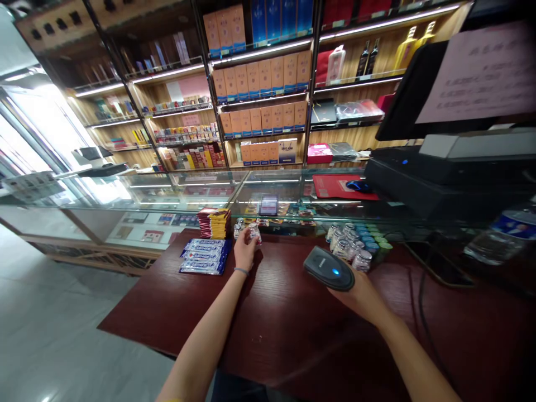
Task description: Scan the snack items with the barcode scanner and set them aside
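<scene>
My left hand (245,248) grips a small clear jar (254,232) near the back edge of the dark red table. Just behind its fingers stand one or two similar small jars (238,226), partly covered. In my right hand (355,287) is a black handheld barcode scanner (329,268) with a blue light on top, held above the table and pointing left. Left of my left hand lie blue-and-white packets (205,255), and behind them rises a stack of red and yellow packets (213,223). Beyond the scanner several small jars (345,243) stand in rows, with clear, blue and green ones.
A glass display counter (201,192) runs behind the dark red table (167,312). At right are a monitor (412,89), a water bottle (502,234), a phone (439,265) and a black cable (422,312). A blue-lit mouse (358,186) rests on a red mat (335,187).
</scene>
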The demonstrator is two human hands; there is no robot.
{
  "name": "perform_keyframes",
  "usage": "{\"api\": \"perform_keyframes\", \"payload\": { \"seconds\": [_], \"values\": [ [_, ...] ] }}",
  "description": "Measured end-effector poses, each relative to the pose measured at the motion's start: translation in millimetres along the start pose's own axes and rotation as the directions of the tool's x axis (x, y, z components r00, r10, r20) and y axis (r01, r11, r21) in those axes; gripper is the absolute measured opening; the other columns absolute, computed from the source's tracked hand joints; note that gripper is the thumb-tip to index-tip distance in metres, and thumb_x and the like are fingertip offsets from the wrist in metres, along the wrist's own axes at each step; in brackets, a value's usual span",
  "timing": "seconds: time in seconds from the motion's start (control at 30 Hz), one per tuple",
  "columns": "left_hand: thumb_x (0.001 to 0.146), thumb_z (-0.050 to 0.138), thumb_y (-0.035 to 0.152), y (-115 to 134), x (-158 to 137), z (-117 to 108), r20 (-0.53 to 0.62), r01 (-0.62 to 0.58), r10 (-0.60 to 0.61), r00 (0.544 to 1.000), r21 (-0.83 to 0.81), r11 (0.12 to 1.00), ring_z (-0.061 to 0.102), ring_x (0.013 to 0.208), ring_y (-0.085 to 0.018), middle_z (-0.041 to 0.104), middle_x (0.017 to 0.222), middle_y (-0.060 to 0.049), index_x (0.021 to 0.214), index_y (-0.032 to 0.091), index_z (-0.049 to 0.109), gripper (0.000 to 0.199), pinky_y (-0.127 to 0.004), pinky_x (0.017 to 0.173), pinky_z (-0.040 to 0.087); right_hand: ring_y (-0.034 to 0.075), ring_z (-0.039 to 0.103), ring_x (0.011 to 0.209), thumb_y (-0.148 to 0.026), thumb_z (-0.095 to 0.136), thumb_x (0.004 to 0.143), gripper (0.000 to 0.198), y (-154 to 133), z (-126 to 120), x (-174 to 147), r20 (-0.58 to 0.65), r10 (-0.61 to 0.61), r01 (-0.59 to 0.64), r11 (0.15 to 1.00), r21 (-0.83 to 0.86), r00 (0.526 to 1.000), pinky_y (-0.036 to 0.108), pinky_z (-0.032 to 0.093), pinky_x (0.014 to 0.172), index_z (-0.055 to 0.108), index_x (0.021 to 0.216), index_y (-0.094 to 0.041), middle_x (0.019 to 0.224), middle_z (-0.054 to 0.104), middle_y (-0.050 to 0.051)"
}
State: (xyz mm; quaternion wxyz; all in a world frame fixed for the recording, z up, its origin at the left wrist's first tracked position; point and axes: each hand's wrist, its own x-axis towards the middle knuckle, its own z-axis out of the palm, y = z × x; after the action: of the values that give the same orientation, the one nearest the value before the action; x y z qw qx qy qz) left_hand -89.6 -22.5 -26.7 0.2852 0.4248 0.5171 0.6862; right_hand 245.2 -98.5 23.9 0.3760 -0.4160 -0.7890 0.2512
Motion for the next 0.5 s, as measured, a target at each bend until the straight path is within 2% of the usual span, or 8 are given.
{"api": "perform_keyframes", "payload": {
  "seconds": [0.17,0.3,0.5],
  "values": [
    [0.076,0.077,0.02,-7.2,8.3,6.7,0.019,-0.085,0.083,0.996,0.121,0.989,0.054,0.131,-0.029,0.063,0.133,-0.01,0.128,0.025,0.063,0.054,-0.045,0.113,0.04,0.027,0.073,0.102,-0.027,0.066,0.079,0.046,-1.9,-1.5,0.0,-0.054,-0.029,0.03,0.999,0.016,0.998,0.031,0.059,0.079,0.063,0.124,-0.02,0.114,0.075,0.011],
    [0.079,0.069,0.013,-14.0,16.4,12.0,0.031,-0.129,0.125,0.992,0.232,0.964,0.052,0.133,-0.029,0.062,0.134,-0.012,0.13,0.023,0.06,0.053,-0.047,0.117,0.035,0.026,0.073,0.102,-0.027,0.066,0.079,0.048,1.1,-3.4,-0.6,-0.069,-0.049,0.049,0.999,0.006,0.996,0.032,0.059,0.082,0.062,0.126,-0.018,0.115,0.075,0.011],
    [0.081,0.06,0.005,-28.1,24.6,14.1,0.059,-0.16,0.149,0.987,0.274,0.948,0.058,0.126,-0.025,0.063,0.13,-0.012,0.134,0.022,0.055,0.056,-0.046,0.113,0.038,0.028,0.075,0.095,-0.033,0.068,0.08,0.026,8.6,-10.3,-2.1,-0.105,-0.033,0.031,0.999,-0.013,0.994,0.04,0.058,0.092,0.072,0.103,-0.021,0.099,0.078,0.009]
  ]
}}
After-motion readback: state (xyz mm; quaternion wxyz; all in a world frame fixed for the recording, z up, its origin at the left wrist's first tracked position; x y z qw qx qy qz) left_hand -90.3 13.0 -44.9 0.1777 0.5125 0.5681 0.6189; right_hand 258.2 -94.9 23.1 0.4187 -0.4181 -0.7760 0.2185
